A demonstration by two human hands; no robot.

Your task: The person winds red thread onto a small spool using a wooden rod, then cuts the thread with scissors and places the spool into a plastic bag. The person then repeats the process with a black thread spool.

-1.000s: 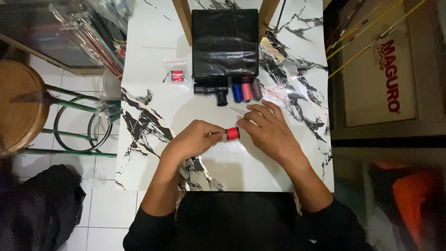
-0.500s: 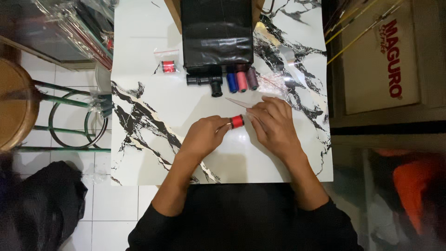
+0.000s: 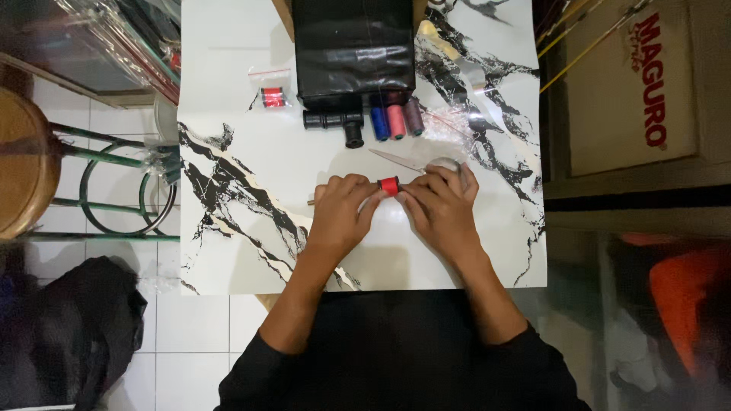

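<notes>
A: Where's the red spool (image 3: 390,185) now?

B: Pinched between both hands over the middle of the table (image 3: 228,61) — the left hand (image 3: 343,213) grips it from one end, fingers curled tight, and the right hand (image 3: 438,205) has closed in on the other end, fingertips touching it

A: That's different from a second ago?

B: Yes — then the right hand lay flatter, fingers spread beside the spool; now they're bunched on it, and a thin stick pokes out past the left hand's knuckles, so I'd judge the spool sits on that stick and both hands are working it

A: And around them?

B: Scissors (image 3: 415,161) lie just beyond the right fingers. Nearer the far edge, a row of spools (image 3: 396,120) — blue, pink, dark purple — stands beside some black tubes (image 3: 339,124), all against a black box (image 3: 354,49). A small bag with another red spool (image 3: 272,97) sits apart, toward the far left corner
</notes>
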